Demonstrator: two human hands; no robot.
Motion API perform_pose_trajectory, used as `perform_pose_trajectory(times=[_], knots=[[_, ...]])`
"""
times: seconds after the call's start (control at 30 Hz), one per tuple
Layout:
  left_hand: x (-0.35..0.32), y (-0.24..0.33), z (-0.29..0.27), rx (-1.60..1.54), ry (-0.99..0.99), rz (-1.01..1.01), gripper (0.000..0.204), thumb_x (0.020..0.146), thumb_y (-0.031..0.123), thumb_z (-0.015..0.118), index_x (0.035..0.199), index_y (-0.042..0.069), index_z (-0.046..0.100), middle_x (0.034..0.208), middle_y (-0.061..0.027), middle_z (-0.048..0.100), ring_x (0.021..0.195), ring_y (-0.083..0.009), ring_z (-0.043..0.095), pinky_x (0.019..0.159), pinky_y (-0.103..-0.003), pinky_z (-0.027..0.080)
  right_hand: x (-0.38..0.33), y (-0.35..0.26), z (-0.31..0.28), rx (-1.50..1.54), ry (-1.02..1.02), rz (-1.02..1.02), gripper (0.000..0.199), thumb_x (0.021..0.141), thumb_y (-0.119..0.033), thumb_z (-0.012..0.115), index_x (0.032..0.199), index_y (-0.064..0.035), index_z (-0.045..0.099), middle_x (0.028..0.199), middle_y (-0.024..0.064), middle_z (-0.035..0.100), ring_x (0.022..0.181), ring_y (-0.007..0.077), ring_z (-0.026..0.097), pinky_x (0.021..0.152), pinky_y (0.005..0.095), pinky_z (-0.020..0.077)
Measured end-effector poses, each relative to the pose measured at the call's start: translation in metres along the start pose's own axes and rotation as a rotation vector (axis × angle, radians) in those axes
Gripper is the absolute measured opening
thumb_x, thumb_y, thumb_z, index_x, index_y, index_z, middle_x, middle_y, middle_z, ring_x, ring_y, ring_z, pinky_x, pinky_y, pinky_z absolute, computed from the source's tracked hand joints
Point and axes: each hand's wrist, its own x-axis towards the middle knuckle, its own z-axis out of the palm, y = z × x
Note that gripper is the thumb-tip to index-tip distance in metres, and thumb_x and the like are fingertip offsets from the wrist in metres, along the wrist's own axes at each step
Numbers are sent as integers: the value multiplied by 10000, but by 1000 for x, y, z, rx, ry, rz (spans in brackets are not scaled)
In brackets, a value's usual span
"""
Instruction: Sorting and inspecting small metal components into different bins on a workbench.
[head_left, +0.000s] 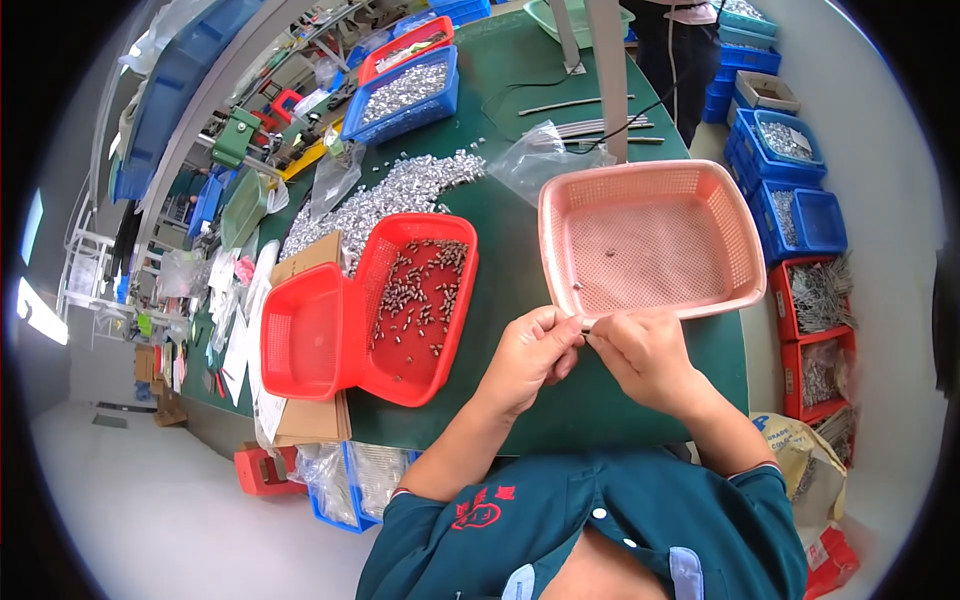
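— Where's the part?
— Lower centre: my left hand (pixel 530 355) and right hand (pixel 645 350) pinch a small metal piece (pixel 585 335), grips pressed together, beside the pink basket (pixel 650 180).
— Its axis?
— Seemingly left-right; too tiny to tell.

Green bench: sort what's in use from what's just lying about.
In use: left hand and right hand pinching a tiny part together; pink basket; red tray of small metal pieces.

Lying about: empty red basket, loose silver heap, plastic bag, blue bin.
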Motion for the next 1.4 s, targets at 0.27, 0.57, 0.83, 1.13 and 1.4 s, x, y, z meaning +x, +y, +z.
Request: perform_pose_trajectory(times=[0.27, 0.57, 0.83, 1.13, 1.4], knots=[[-15, 15, -15, 134, -59, 16, 200, 919, 242, 547, 897, 46, 514, 626, 39, 448, 548, -33, 391, 457, -174, 279, 5, -17, -10, 236, -95, 240, 64, 778, -16, 621, 752, -14, 562, 575, 113, 538, 503, 246, 567, 473, 317, 436], [-20, 40, -103, 16, 574, 99, 407, 955, 434, 422, 804, 64, 502, 516, 45, 373, 379, -30, 253, 352, -194, 187, 17, -17, -3, 227, -14, 225, 62, 795, -17, 614, 763, -7, 562, 559, 107, 528, 479, 209, 546, 464, 291, 421], [-20, 16, -105, -852, 374, -59, 137, 861, 56, 531, 974, -22, 542, 882, -140, 568, 725, -204, 523, 642, -301, 465, 8, -12, 7, 277, -57, 250, 60, 792, -17, 619, 769, 4, 568, 575, 106, 537, 501, 202, 554, 476, 291, 427], [-16, 5, -28, -716, 19, -119, 133, 913, 62, 472, 1026, 38, 538, 869, -97, 562, 601, -109, 450, 457, -203, 349, 7, -12, 0, 219, -31, 244, 63, 797, -37, 617, 775, -4, 568, 584, 108, 536, 515, 221, 561, 492, 305, 432], [-9, -9, -11, -766, -222, -146, 160, 936, 226, 507, 984, 76, 532, 753, -47, 527, 520, -68, 391, 404, -184, 276, 3, -11, -5, 222, -20, 297, 59, 799, -36, 617, 787, -10, 566, 598, 106, 551, 510, 214, 557, 484, 294, 430]])
